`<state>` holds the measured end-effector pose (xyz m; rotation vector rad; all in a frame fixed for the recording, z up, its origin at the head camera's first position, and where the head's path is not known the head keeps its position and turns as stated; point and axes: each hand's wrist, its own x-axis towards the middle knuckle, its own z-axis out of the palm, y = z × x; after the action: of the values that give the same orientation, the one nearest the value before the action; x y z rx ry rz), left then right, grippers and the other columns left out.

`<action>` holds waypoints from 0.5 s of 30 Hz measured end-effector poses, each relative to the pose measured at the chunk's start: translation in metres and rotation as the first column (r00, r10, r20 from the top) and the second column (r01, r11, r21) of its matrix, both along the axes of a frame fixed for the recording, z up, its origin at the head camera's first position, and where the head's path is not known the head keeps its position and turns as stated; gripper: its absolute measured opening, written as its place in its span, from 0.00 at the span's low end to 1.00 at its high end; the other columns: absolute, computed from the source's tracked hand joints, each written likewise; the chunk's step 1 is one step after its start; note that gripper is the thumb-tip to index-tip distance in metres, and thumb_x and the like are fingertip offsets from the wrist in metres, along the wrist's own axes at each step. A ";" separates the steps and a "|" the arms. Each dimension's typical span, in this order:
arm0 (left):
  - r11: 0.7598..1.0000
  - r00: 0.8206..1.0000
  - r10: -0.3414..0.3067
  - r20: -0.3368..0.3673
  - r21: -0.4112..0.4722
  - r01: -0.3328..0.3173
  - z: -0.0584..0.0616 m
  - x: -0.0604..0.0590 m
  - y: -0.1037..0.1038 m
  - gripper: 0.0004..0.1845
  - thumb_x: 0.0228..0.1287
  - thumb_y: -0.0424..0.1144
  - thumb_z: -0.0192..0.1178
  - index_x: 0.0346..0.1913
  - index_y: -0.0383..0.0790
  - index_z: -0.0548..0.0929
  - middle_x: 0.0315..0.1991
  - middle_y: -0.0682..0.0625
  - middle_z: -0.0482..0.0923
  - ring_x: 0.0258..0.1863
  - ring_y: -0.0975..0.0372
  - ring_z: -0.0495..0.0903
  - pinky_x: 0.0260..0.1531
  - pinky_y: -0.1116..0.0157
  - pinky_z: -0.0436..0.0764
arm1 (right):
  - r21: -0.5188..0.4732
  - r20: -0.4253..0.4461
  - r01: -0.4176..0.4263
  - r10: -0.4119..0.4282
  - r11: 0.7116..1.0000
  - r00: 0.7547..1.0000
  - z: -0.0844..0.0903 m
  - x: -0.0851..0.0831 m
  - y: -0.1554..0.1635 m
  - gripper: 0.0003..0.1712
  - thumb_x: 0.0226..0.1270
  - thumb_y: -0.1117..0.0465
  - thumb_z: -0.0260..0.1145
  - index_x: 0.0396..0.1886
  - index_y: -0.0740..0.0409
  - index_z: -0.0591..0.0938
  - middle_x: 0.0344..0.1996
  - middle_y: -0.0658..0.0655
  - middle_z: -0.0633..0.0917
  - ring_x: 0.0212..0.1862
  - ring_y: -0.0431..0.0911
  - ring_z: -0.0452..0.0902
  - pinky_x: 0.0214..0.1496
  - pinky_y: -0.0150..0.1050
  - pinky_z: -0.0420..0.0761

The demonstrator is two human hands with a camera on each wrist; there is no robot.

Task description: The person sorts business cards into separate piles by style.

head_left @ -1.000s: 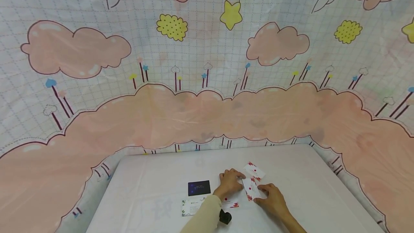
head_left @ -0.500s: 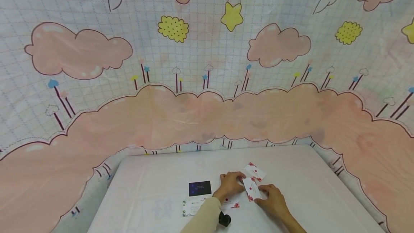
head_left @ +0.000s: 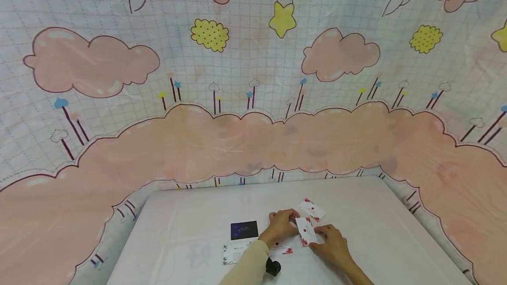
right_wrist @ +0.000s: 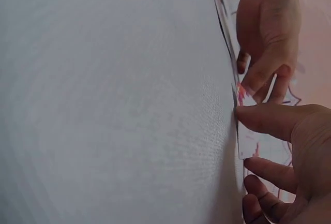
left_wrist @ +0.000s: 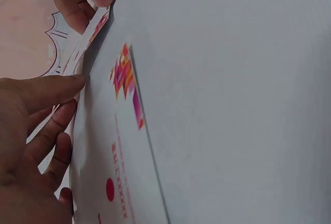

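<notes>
Fingertips of both hands hold a white business card [head_left: 306, 231] with red floral corners, low over the table. My left hand [head_left: 280, 227] has thumb and index finger at its upper left edge. On its other side, my right hand [head_left: 333, 243] grips the edge between thumb and index finger; the right wrist view shows that thumb [right_wrist: 264, 120] on the card near the left hand's fingertips. A matching card [head_left: 312, 209] lies just beyond. Another red-patterned card [left_wrist: 121, 146] lies below the left wrist, partly hidden by the forearm in the head view.
Left of the left hand lie a dark blue card [head_left: 244, 230] and a white card with green leaves [head_left: 233, 254], the latter partly covered by the sleeve [head_left: 248, 265]. A black device [head_left: 273, 267] is at the left wrist. A printed cloth [head_left: 253, 144] hangs behind the white table [head_left: 178, 223].
The held card and both hands have shifted very slightly left. Their grip on the card looks the same, and the other cards lie where they were.
</notes>
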<state>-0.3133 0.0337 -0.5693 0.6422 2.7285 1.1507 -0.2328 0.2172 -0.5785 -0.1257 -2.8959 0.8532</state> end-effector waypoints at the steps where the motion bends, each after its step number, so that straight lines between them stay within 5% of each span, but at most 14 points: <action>1: 1.000 1.000 -0.003 0.011 0.000 0.003 0.000 0.000 -0.001 0.19 0.49 0.39 0.75 0.46 0.50 0.83 0.33 0.60 0.78 0.39 0.64 0.71 0.55 0.53 0.58 | 0.001 -0.005 -0.003 0.003 1.000 1.000 0.000 0.000 0.000 0.27 0.44 0.52 0.80 0.47 0.55 0.85 0.48 0.59 0.82 0.53 0.59 0.76 0.46 0.58 0.71; 15: 1.000 0.997 -0.026 0.066 0.018 0.025 0.002 0.005 -0.008 0.22 0.49 0.38 0.76 0.48 0.52 0.82 0.32 0.62 0.76 0.39 0.65 0.69 0.55 0.55 0.60 | -0.013 -0.002 0.007 -0.007 1.000 1.000 -0.004 0.000 0.001 0.27 0.44 0.54 0.79 0.47 0.55 0.85 0.49 0.59 0.81 0.55 0.59 0.74 0.48 0.58 0.69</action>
<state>-0.3086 0.0262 -0.5675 0.6279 2.6506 1.1699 -0.2326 0.2181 -0.5829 -0.1354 -2.8867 0.8705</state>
